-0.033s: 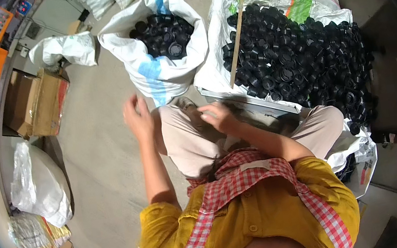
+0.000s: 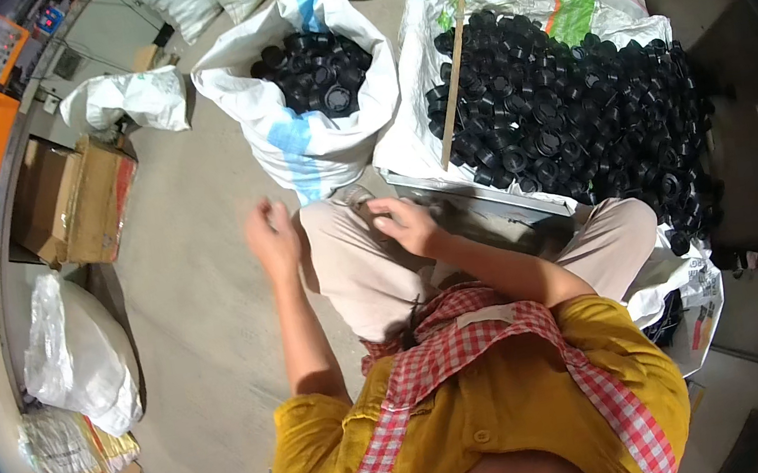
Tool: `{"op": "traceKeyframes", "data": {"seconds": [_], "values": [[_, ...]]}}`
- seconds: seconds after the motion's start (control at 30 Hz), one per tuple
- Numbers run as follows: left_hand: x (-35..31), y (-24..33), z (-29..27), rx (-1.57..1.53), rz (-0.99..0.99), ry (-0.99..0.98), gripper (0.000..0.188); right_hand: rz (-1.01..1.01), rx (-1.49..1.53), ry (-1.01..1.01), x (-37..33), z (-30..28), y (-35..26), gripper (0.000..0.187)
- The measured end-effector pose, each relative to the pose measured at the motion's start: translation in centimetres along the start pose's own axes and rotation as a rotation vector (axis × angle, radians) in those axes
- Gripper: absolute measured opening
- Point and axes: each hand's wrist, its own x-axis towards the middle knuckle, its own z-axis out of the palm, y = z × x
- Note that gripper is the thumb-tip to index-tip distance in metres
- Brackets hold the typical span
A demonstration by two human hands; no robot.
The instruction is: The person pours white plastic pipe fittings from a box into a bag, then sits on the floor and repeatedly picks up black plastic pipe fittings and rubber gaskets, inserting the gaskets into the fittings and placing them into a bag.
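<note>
The left hand (image 2: pixel 274 239) has drawn back slightly toward the body, and the right hand (image 2: pixel 408 226) has shifted a little left. Both look empty, fingers loosely bent, forearms reaching forward around the bent left knee (image 2: pixel 334 247). Black caps (image 2: pixel 319 72) fill the white sack (image 2: pixel 335 154) just ahead; more form a heap (image 2: pixel 574 115) rightward.

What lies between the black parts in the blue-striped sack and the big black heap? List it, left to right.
In the head view: the sack's rim, white sheeting, a few black parts, then a wooden strip along the left side of the heap.
</note>
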Motion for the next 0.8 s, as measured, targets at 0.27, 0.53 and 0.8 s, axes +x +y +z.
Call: {"op": "traceKeyframes", "data": {"seconds": [0.27, 0.53, 0.8], "values": [[-2.0, -4.3, 2.4, -0.402, -0.175, -0.027, 0.019, 0.186, 0.148, 0.044, 4.3, 3.0, -1.3, 0.014], [-2.5, -4.2, 3.4, -0.501, -0.218, -0.228, 0.019, 0.055, -0.069, 0.187, 4.3, 2.0, 0.7, 0.015], [-4.4, -1.1, 0.1, -0.622, -0.17, -0.256, 0.016, 0.044, 0.174, 0.044, 1.2, -0.1, -0.7, 0.01]]}}
